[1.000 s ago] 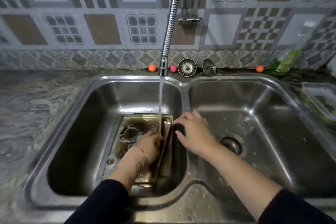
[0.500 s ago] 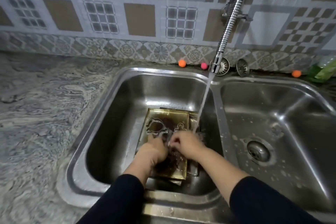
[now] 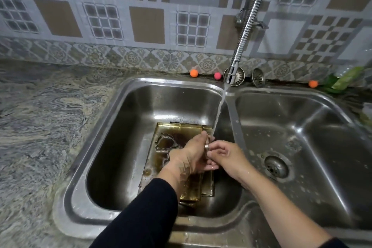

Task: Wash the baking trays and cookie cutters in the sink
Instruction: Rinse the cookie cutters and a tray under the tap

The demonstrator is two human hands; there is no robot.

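Gold baking trays (image 3: 177, 129), stacked and wet, lie on the floor of the left sink basin (image 3: 124, 143). A metal cookie cutter (image 3: 166, 142) rests on the top tray. My left hand (image 3: 191, 155) and my right hand (image 3: 225, 154) meet above the trays, both closed on a small metal cookie cutter (image 3: 207, 147) that is mostly hidden by the fingers. Water from the flexible tap (image 3: 231, 75) streams down onto my hands.
The right basin (image 3: 302, 127) has a drain (image 3: 275, 167) and soap flecks. Two strainer plugs (image 3: 258, 79) and small orange and pink balls (image 3: 193, 73) sit on the back ledge. A green packet (image 3: 346, 79) lies at the far right. Granite counter (image 3: 40, 127) spreads left.
Both hands rose from the tray with a small cutter and now hold it under the water stream. The view shifted slightly left and closer.
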